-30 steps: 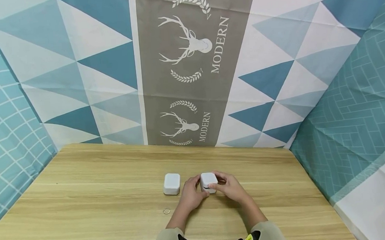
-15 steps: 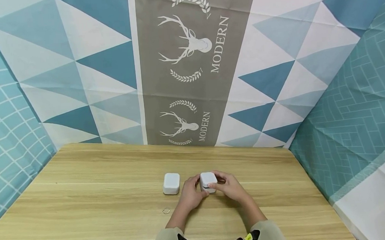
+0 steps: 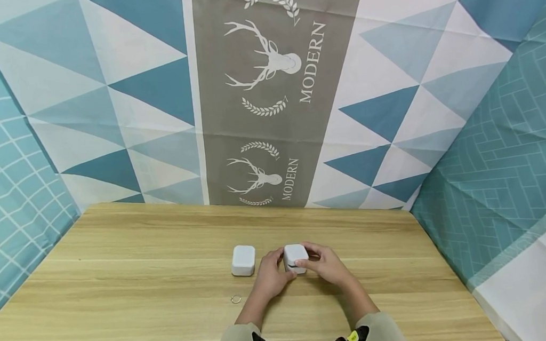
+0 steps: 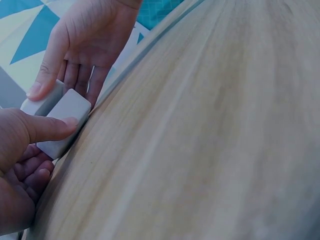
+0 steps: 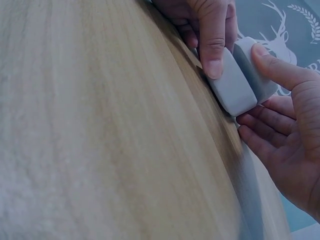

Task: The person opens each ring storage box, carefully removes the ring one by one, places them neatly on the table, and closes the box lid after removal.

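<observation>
A small white box [image 3: 295, 253] with rounded corners stands on the wooden table between both hands. A dark gap parts its lid from its lower half. My left hand [image 3: 271, 277] grips the lower half [image 4: 70, 112] from the left, thumb on the near side. From the right, my right hand [image 3: 327, 265] pinches the lid [image 5: 261, 75], its thumb in front and its fingers behind. The inside of the box is hidden. To the left of my left hand sits a second white box [image 3: 244, 260], its top on. A thin silvery ring [image 3: 235, 299] lies nearer the front, left of my left forearm.
The wooden table [image 3: 133, 288] reaches back to a patterned cloth wall [image 3: 152, 105]. Teal cloth [image 3: 504, 173] hangs along the right side, and light blue checked cloth [image 3: 7, 159] along the left.
</observation>
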Demonstrator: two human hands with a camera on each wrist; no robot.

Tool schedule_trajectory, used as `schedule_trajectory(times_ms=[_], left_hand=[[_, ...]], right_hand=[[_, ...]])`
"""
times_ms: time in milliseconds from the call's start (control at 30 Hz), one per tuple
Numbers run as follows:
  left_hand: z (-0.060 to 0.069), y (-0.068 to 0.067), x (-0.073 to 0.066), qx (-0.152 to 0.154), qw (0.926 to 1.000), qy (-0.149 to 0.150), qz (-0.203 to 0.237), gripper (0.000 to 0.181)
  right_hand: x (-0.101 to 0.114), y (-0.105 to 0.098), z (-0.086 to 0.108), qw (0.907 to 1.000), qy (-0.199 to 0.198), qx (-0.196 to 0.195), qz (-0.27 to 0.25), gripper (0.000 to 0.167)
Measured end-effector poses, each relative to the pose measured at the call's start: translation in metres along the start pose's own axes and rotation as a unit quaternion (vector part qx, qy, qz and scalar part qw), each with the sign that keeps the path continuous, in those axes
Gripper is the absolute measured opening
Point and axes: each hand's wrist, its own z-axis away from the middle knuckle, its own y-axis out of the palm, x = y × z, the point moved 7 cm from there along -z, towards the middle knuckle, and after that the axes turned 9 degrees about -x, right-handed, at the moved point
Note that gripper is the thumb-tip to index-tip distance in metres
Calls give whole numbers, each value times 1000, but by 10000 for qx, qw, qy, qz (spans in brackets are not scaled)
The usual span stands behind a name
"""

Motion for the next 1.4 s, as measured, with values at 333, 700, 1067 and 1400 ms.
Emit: schedule_trajectory(times_ms=[333,700,1067,1400], left_hand=[[-1,0,1,10,10000,-21,13,66],[-1,1,2,2,10000,-22,-29,66],[-2,2,3,44,9998,-190,-37,68],[-1,1,2,70,9998,-176,10,68]], right_hand=[[10,-1,3,10000,-4,30,8,55],[4,-1,-1,9999,-68,21,125,54],[3,0,-2,10000,-52,77,19,59],[19,-1,3,9999,-1,93,38,51]])
